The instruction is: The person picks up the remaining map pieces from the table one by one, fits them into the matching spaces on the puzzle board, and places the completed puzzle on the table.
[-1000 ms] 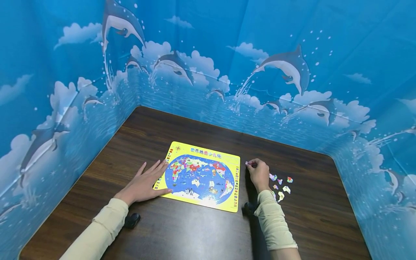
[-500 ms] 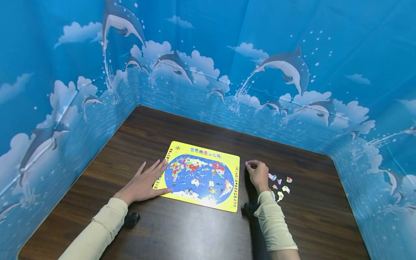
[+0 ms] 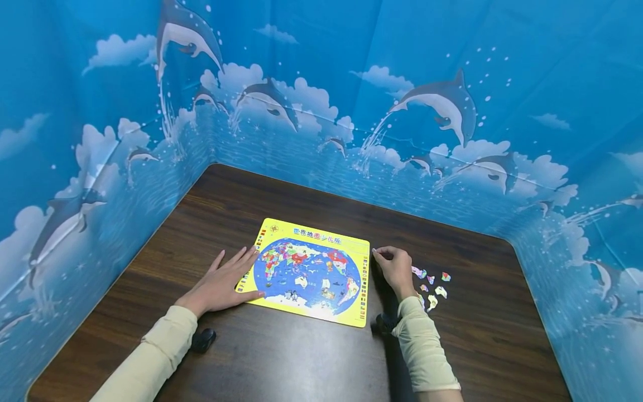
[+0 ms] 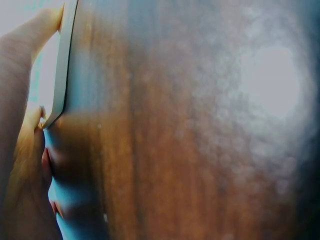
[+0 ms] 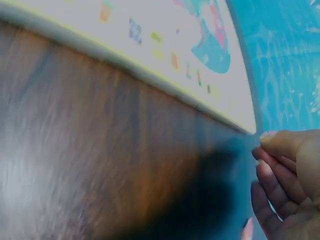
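A yellow-bordered world map puzzle board (image 3: 321,231) lies flat on the table, with a blue oval map and rows of small flags. My left hand (image 3: 226,282) rests on its left side, fingers spread and thumb along the lower left edge. Just off the board's upper right edge is my right hand (image 3: 396,271), thumb and forefinger pinched together. In the right wrist view a sliver of a small pinkish puzzle piece (image 5: 269,133) shows at the thumb tip; the fingers hide the rest. The board's corner (image 5: 247,127) is close beside those fingertips.
Several loose puzzle pieces (image 3: 441,291) lie on the dark wooden table (image 3: 482,335) to the right of my right hand, some partly behind the wrist. A blue curtain (image 3: 321,139) printed with dolphins stands around the table's far and side edges.
My right hand has moved slightly left with the puzzle piece, closer to the board's right edge. The left hand stays on the board.
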Motion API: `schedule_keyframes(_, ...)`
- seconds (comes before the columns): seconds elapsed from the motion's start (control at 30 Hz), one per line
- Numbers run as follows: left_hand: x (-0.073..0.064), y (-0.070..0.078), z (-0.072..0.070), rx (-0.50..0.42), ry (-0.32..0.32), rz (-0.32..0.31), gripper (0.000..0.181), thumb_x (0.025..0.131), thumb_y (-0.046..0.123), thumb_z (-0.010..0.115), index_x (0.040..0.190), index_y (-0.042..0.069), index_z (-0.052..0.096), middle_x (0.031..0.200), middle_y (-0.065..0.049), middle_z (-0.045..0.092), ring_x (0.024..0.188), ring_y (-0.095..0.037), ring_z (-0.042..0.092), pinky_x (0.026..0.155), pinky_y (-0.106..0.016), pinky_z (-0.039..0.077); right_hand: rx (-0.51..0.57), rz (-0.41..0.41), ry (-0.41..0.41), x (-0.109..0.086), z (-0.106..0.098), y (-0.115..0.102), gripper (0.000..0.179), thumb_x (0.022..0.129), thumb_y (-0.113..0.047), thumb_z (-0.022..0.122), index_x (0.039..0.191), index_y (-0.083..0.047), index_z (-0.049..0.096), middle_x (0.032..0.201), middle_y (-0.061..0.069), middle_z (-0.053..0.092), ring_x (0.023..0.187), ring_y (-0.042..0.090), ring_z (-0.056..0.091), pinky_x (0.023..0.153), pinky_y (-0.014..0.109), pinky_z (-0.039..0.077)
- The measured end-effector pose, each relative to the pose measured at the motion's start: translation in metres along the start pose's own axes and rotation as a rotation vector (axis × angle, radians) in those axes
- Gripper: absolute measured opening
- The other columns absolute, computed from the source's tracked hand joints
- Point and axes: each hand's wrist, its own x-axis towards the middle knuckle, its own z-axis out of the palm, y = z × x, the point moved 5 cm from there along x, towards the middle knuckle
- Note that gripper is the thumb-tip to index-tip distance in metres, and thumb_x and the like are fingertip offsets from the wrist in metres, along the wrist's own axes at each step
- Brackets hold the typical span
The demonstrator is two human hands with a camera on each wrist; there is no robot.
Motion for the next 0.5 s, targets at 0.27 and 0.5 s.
schedule_keyframes(0.27,0.0,0.0,0.0,0.002,-0.001,-0.004,0.104,0.08,0.078,0.051,0.156,0.013,0.021,0.161,-0.007,0.018,0.148,-0.029,0.013,0.113,-0.062,-0.001,0.08,-0.059,-0.046,-0.001,0.005,-0.025,0.01,0.088,-0.018,0.073,0.093,-0.009,0.075,0.086,0.004,0.071,0.078,0.018,0.064,0.065,0.028,0.05)
schedule_keyframes(0.5,0.001,-0.001,0.002,0.001,-0.004,-0.006,0.104,0.08,0.078,0.051,0.156,0.013,0.021,0.161,-0.006,0.017,0.148,-0.029,0.013,0.114,-0.061,-0.002,0.158,-0.074,-0.089,-0.004,0.014,-0.037,0.011,0.086,-0.014,0.075,0.096,-0.011,0.075,0.083,0.004,0.071,0.075,0.017,0.065,0.065,0.027,0.053)
